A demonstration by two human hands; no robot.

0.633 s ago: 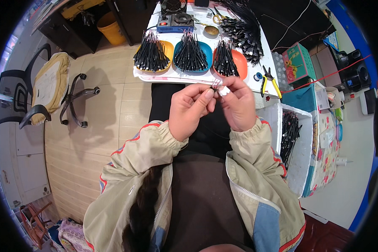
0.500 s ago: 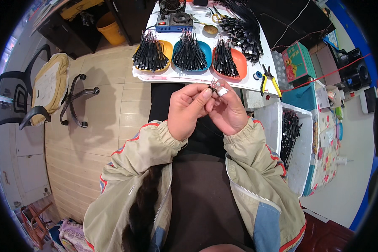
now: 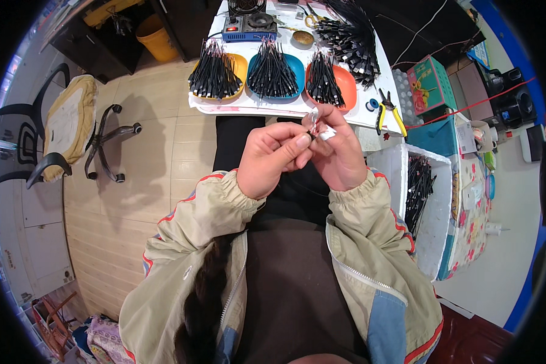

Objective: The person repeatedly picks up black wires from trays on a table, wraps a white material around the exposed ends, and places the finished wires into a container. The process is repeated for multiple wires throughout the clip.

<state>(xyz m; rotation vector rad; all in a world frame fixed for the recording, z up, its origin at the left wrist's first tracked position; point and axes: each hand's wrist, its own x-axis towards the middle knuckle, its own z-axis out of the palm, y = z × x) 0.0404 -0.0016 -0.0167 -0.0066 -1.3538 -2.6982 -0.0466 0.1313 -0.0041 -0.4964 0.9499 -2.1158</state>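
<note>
My left hand [image 3: 272, 155] pinches the end of a black cable [image 3: 312, 134] between thumb and forefinger, just in front of the table. Thin bare-looking wires stick up from that end. Fingers of my right hand [image 3: 341, 151] close on the same wire ends from the other side. Something white, like tape or paper [image 3: 327, 131], is wrapped at a right finger. Most of the cable is hidden by my hands. Beyond them, bundles of short black cables lie in a yellow tray [image 3: 244, 65], a blue tray [image 3: 299, 76] and an orange tray [image 3: 347, 88].
On the white table [image 3: 279, 108] are a blue soldering pot [image 3: 249, 30], a round tin [image 3: 302, 39], a wire spool [image 3: 372, 104], yellow-handled pliers [image 3: 391, 115] and a cable heap [image 3: 352, 51]. A foam box [image 3: 440, 200] with cables stands right; an office chair [image 3: 70, 127] stands left.
My right hand has shifted slightly right and its forefinger has risen at the wire ends. My left hand has moved slightly left and still pinches the cable.
</note>
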